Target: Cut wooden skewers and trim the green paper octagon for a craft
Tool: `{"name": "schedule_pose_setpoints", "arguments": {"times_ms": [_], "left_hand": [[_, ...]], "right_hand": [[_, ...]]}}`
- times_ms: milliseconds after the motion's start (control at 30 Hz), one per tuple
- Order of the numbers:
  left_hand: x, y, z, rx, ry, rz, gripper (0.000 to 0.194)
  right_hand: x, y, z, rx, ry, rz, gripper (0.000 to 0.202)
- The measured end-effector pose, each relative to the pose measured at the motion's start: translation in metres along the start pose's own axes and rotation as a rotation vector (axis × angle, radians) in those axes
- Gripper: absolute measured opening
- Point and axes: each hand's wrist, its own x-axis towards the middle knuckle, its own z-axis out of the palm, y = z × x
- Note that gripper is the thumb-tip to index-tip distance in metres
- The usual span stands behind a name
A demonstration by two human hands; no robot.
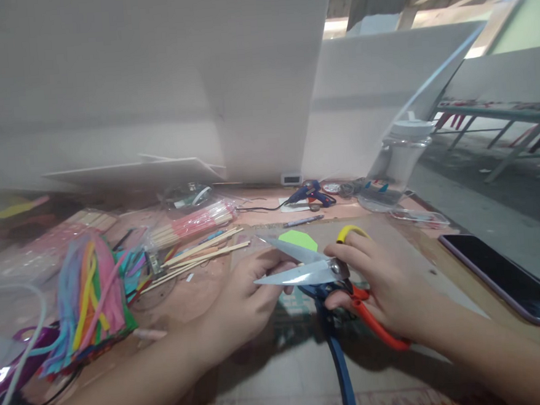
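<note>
My right hand [372, 275] grips a pair of scissors [337, 269] with a red handle and a yellow handle. Their two silver blades are spread apart and point left, in front of my left fingers. Curled closed, my left hand [257, 283] is just behind the blades; what its fingertips pinch is hidden. Below the scissors' pivot, a dark blue curved strip [339, 358] runs down toward the near edge, its upper end close to both hands; I cannot tell what it is. Behind the blades lies a bright green paper piece [298, 240].
Colourful pipe cleaners [91, 295], wooden sticks [200, 257] and packed sticks [197, 223] lie left. A blue glue gun [309, 192] and a pen [303, 221] lie at the back. A clear bottle [397, 163] and a phone [506, 278] are right. White boards [150, 81] stand behind.
</note>
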Motion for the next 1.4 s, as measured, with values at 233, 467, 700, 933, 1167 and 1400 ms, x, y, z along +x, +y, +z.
{"name": "schedule_pose_setpoints", "arguments": {"times_ms": [233,467,700,933,1167,1400], "left_hand": [[-0.002,-0.009,0.005,-0.174,-0.027,-0.135,0.017],[-0.006,-0.031,0.007,-0.271,-0.036,-0.144,0.023],[-0.005,-0.025,0.006,-0.246,-0.060,-0.138,0.025],[0.003,0.007,0.001,0.065,-0.011,-0.089,0.026],[-0.002,-0.013,0.006,0.034,-0.028,-0.023,0.032],[-0.001,-0.005,0.003,-0.006,0.022,-0.088,0.015]], "right_hand": [[0.002,-0.003,-0.001,-0.011,0.010,0.001,0.060],[0.000,-0.002,0.001,0.020,0.011,0.004,0.059],[-0.002,-0.001,0.004,0.042,0.006,0.016,0.059],[-0.003,0.000,0.003,0.032,-0.032,0.029,0.056],[-0.006,-0.001,0.001,0.015,-0.048,0.038,0.048],[0.004,-0.004,-0.003,-0.015,0.060,0.031,0.064]]}}
